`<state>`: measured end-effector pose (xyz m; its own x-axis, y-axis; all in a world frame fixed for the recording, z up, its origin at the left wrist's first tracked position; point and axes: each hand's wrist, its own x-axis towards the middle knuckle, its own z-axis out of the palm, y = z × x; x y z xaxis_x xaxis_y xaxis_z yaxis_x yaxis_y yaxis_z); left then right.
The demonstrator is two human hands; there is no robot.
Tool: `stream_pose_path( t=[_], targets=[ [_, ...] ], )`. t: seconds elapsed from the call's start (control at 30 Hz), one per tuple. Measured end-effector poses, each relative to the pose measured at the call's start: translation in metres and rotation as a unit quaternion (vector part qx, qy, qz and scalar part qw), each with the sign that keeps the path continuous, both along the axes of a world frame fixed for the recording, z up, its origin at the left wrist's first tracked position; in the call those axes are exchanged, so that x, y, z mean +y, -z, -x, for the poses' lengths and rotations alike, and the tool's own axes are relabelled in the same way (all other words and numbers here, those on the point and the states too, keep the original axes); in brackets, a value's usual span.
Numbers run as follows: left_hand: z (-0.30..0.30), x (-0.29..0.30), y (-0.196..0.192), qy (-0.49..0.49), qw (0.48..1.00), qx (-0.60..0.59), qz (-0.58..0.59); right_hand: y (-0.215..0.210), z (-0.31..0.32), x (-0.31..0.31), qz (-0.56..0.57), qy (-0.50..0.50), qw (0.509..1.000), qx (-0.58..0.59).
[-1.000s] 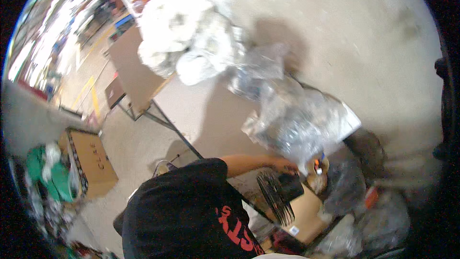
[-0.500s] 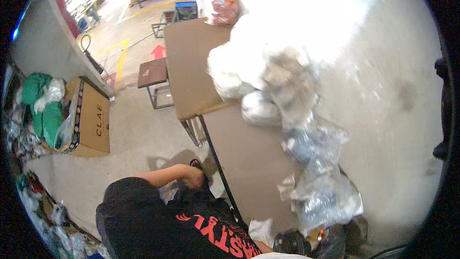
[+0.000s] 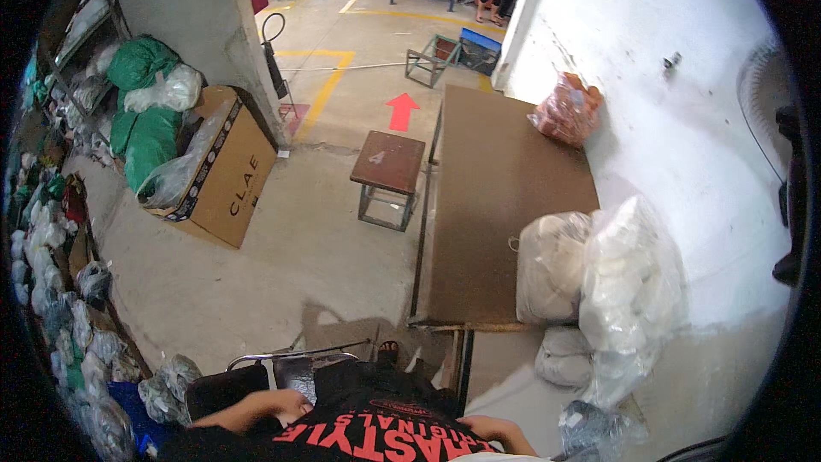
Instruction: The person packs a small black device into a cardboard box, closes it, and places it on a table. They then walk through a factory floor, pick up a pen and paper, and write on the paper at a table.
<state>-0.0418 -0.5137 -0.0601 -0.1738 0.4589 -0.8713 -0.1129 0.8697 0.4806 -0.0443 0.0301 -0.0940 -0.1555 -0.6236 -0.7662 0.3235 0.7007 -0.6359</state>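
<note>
The left hand (image 3: 256, 408) rests open on a dark chair (image 3: 231, 385). The right hand (image 3: 500, 434) lies on the black shirt (image 3: 376, 423), fingers unclear, near the brown worktop (image 3: 500, 197).

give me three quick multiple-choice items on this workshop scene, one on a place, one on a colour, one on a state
1. Where does the orange bag lie?
A. on the far end of the brown table, by the wall
B. on the small stool
C. inside the cardboard box

2. What colour is the arrow painted on the floor?
A. green
B. red
C. blue

3. How is the seat of the small stool?
A. piled with bags
B. tipped on its side
C. bare and upright

Answers: 1 A, the bag sits at the table's far corner against the white wall; 2 B, the arrow is plainly red; 3 C, it stands on its legs with nothing on it.
</note>
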Motion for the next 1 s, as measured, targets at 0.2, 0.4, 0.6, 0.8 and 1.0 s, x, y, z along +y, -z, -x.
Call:
stream_pose_path(
  t=[0.2, 0.4, 0.6, 0.8, 1.0],
  targets=[
    [-0.009, 0.011, -0.076, -0.228, 0.97, 0.071, 0.043, -0.015, 0.166, -0.054, 0.052, -0.221, 0.966, 0.121],
    [-0.032, 0.009, -0.007, -0.412, 0.911, 0.03, 0.01, -0.014, 0.274, -0.097, 0.067, -0.296, 0.949, 0.091],
    [0.076, -0.039, -0.016, -0.467, 0.884, 0.018, -0.02, -0.039, 0.404, -0.169, 0.042, -0.323, 0.943, 0.07],
    [0.217, -0.129, -0.048, -0.453, 0.891, 0.037, -0.011, -0.1, 0.558, -0.279, -0.009, -0.327, 0.945, -0.019],
    [0.336, -0.213, -0.063, -0.454, 0.889, 0.061, 0.0, -0.132, 0.68, -0.353, 0.046, -0.254, 0.958, -0.127]
  ],
)
